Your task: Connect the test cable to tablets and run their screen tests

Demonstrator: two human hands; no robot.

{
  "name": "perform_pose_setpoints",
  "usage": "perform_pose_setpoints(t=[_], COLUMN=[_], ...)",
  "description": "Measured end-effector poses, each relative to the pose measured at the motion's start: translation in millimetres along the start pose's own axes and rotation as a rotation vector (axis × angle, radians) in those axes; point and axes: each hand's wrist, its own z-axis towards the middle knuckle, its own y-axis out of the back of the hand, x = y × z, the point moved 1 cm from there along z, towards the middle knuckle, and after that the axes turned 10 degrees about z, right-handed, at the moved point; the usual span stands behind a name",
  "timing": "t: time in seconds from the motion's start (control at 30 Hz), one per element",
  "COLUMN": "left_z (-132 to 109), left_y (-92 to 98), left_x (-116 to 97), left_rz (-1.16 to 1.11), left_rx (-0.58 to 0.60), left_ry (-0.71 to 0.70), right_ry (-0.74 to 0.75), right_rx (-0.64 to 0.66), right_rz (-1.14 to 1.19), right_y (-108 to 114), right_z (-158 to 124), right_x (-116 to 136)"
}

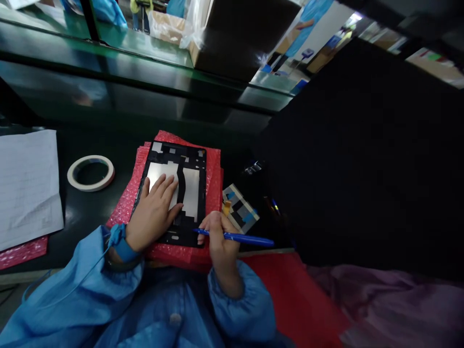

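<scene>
A black tablet screen assembly (192, 193), with silvery plates and a dark ribbon cable on its back, lies on a stack of red bubble-wrap bags (213, 183). My left hand (155, 208) rests flat on its left side, fingers spread, a blue strap around the wrist. In my right hand (221, 237) is a blue pen-like tool (250, 239), pinched between the fingers. Its thin end points left, over the lower right part of the assembly; whether it touches cannot be told. Just right of the bags lies a small taped panel (241, 210) with blue tabs and an orange flex piece.
A roll of cream tape (90, 173) lies left of the bags, and printed sheets (29, 188) lie farther left. A large black panel (362, 159) blocks the right side. Beyond the bench rail stands a dark box (242, 38). People in blue are partly visible behind.
</scene>
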Motion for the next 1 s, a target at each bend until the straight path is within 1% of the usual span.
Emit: perform_pose_setpoints(t=[0.07, 0.17, 0.37, 0.43, 0.47, 0.53, 0.6, 0.63, 0.67, 0.7, 0.77, 0.8, 0.83, 0.9, 0.97, 1.0], left_z=[0.1, 0.0, -0.3, -0.5, -0.6, -1.0, -1.3, -1.4, -1.4, -1.4, -1.2, -1.2, -1.1, -1.2, -1.3, -1.3], left_y=[-0.2, 0.2, -0.1, -0.7, -1.0, -1.4, -1.7, -1.9, -2.1, -2.5, -3.4, -3.8, -4.2, -4.8, -5.2, -5.4], left_x=[-0.2, -1.0, -0.9, 0.0, 0.4, 1.2, 1.6, 1.7, 1.7, 1.7, 1.5, 1.3, 1.2, 1.4, 2.3, 3.0], left_rz=[0.005, 0.009, 0.015, 0.007, 0.003, -0.004, -0.004, -0.003, -0.002, -0.001, -0.002, -0.002, -0.002, -0.006, -0.021, -0.034], left_rx=[-0.007, -0.006, -0.004, -0.003, -0.005, -0.008, -0.018, -0.023, -0.028, -0.032, -0.039, -0.042, -0.045, -0.049, -0.049, -0.048], left_ry=[0.009, 0.013, 0.010, 0.014, 0.017, 0.017, 0.011, 0.008, 0.005, 0.005, 0.006, 0.004, 0.004, 0.004, 0.007, 0.010], right_ry=[0.055, 0.080, 0.045, 0.061, 0.094, 0.216, 0.374, 0.433, 0.476, 0.517, 0.494, 0.460, 0.434, 0.391, 0.362, 0.348], right_rx=[-0.012, 0.025, -0.017, -0.034, -0.054, -0.125, -0.216, -0.235, -0.239, -0.181, 0.071, 0.137, 0.156, 0.091, 0.013, -0.006], right_rz=[-0.127, -0.197, -0.093, -0.048, -0.047, -0.121, -0.299, -0.420, -0.542, -0.659, -0.895, -0.984, -1.054, -1.163, -1.224, -1.240], right_y=[-1.3, -1.1, -4.1, -0.4, 4.7, 22.7, 50.5, 66.6, 83.1, 99.0, 126.5, 138.2, 148.0, 161.5, 167.3, 167.9], right_z=[-1.4, -1.9, -4.3, 0.3, 5.4, 22.0, 45.5, 58.8, 72.5, 86.0, 111.9, 124.0, 135.6, 157.7, 177.4, 185.7], right_x=[1.3, 3.8, 2.1, 3.8, 5.1, 6.9, 4.6, 1.0, -4.0, -10.2, -25.0, -32.0, -38.0, -47.2, -54.3, -57.8])
